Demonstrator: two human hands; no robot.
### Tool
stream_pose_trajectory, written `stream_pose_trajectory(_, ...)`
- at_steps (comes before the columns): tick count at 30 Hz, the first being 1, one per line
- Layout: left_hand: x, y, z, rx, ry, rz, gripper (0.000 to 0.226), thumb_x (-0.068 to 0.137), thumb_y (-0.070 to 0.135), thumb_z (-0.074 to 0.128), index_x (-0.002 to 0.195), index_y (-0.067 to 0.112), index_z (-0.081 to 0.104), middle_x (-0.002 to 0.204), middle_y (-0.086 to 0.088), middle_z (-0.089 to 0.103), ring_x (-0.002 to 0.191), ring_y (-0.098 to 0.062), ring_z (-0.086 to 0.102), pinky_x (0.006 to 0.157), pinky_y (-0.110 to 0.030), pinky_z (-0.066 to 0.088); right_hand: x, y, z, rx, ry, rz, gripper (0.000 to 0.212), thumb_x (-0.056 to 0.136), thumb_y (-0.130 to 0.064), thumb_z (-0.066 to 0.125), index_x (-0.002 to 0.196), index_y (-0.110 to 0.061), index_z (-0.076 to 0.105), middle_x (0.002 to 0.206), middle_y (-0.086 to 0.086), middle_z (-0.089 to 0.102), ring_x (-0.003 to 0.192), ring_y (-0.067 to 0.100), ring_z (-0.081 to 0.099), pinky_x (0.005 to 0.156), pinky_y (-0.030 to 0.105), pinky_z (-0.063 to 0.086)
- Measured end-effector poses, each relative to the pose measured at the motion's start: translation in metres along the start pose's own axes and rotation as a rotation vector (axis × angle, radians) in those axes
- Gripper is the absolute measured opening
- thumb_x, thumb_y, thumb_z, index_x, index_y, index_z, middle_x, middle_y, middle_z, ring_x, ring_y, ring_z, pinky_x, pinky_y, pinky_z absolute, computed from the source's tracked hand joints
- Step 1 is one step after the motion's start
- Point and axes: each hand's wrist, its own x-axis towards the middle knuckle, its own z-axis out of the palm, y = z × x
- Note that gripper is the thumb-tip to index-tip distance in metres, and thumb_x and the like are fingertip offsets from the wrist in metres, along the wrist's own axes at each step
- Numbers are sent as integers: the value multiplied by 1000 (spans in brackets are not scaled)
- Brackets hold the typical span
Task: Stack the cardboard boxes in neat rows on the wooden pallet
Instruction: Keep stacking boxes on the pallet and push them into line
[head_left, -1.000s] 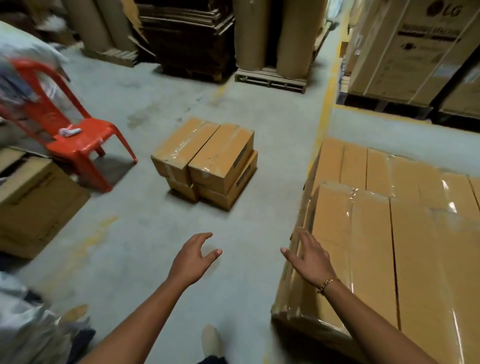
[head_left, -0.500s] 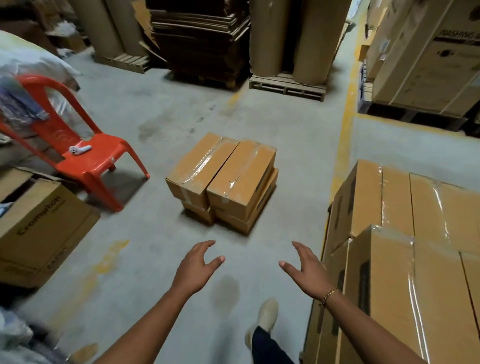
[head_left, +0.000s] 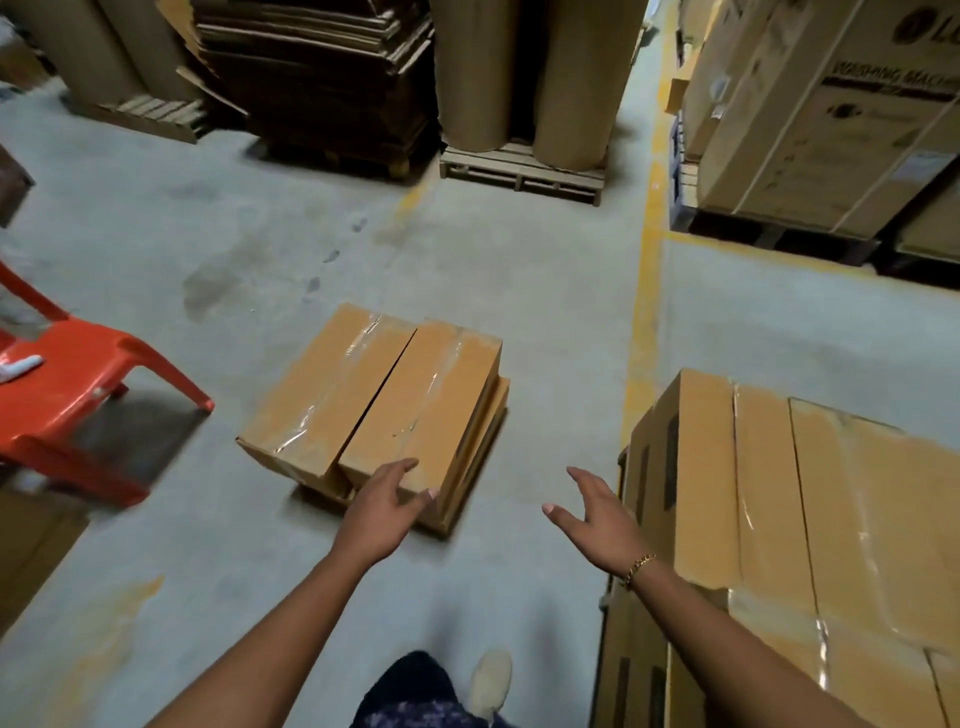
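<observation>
The left hand (head_left: 387, 512) is reaching, fingers spread and holding nothing, over the near edge of the small stack of cardboard boxes (head_left: 374, 395) lying on the floor (head_left: 545, 415) just ahead of it; whether it is touching cannot be told. The right hand (head_left: 597, 519), also spread and empty, is hovering over bare concrete between that stack and the upright edge of the box rows (head_left: 779, 493) just to its right. Half a second ago both hands were hanging short of the small stack; now the left one is overlapping its near corner.
</observation>
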Motion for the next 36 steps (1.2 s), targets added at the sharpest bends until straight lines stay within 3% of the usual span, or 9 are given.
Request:
stream_pose_trajectory(2,38,16,4,7,-17,8,60,96,50,65,149,29,48,151,6,48,123,-14,51,102,-36,44,29,0,-19,-15,-2,-6,77,97,-64,49,159,-24,27,165,-5,29,151,17,28,119,42,30)
stream_pose_trajectory(7,130,43,13,-9,-57,-19,61,96,53,65,150,30,47,153,6,47,137,-20,48,109,-41,43,115,1,-54,-41,-47,-14,76,96,-66,48,158,-26,29,163,-6,31,149,16,31,118,43,32)
stream_pose_trajectory(19,334,81,-2,-159,-27,-233,60,92,49,71,143,24,56,142,1,56,128,-19,55,106,-34,44,359,-45,-121,-137,-325,-121,71,97,-64,48,157,-29,33,162,-7,35,143,16,40,117,42,34)
stream_pose_trajectory(26,396,82,-12,-333,111,-456,56,91,52,72,138,24,59,137,-1,61,122,-19,58,103,-33,45,501,-83,-150,-287,-496,-300,70,97,-62,51,156,-27,36,159,-5,40,143,16,41,116,36,35)
stream_pose_trajectory(36,447,117,46,-766,489,-908,57,93,44,73,138,14,59,140,-9,60,120,-20,57,91,-27,38,674,-141,-155,-557,-865,-646,65,97,-56,56,152,-24,43,154,-3,47,137,18,48,113,37,40)
